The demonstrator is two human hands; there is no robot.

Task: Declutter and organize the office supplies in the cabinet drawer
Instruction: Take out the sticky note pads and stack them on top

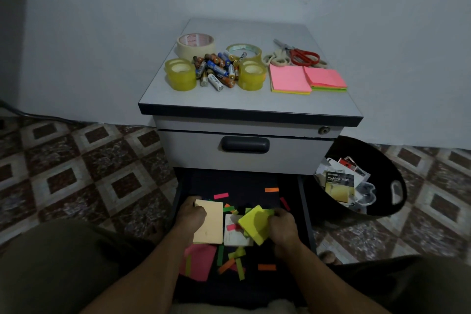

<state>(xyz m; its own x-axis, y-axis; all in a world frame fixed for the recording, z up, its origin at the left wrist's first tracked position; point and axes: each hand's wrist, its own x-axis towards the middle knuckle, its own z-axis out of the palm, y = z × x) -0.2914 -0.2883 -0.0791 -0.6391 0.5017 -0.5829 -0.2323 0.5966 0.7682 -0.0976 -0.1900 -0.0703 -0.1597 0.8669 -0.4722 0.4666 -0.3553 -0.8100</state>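
Step in hand: clearing note pads from the open drawer (pixel 304 201). Left hand (pixel 191 214) grips the orange pad (pixel 210 224); right hand (pixel 283 224) pinches the yellow-green pad (pixel 254 223). Next: lift both to the cabinet top (pixel 249 102), beside the pink pads (pixel 289 79).

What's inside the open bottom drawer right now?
The left hand grips a peach pad, right hand grips a yellow-green pad; a white pad lies between them, partly under the yellow-green one. Around them: a pink sheet and loose coloured strips. Whatever lies under hands and pads is covered.
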